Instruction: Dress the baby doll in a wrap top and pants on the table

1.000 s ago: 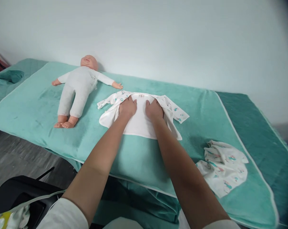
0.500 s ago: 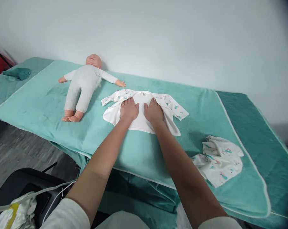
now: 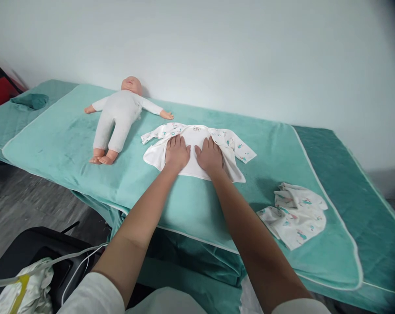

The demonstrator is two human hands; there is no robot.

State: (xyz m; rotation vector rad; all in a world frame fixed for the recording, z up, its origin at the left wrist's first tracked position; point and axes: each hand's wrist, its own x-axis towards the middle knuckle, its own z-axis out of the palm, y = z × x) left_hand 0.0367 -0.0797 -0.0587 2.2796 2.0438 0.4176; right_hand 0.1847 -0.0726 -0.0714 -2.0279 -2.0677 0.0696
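Observation:
A white baby shirt [image 3: 194, 168] with a small printed pattern on its sleeves lies spread on the green bed cover [image 3: 197, 205], its front laid open. My left hand [image 3: 178, 153] rests flat on the left half of the shirt, fingers stretched out. Flat on the right half lies my right hand [image 3: 210, 156], its thumb pointing toward the left one. Neither hand grips the cloth. A baby doll [image 3: 122, 113] in a white body suit lies on its back to the left, one arm reaching near the shirt's left sleeve.
Crumpled patterned baby clothing [image 3: 295, 213] lies at the right, beside my right forearm. A black chair [image 3: 34, 244] at the lower left holds a patterned cloth bundle [image 3: 37, 283], with a pale cable across it. The wall [image 3: 217, 56] borders the bed's far side.
The view has shifted slightly. My hands remain flat on the shirt, with the right thumb a little closer to the left hand.

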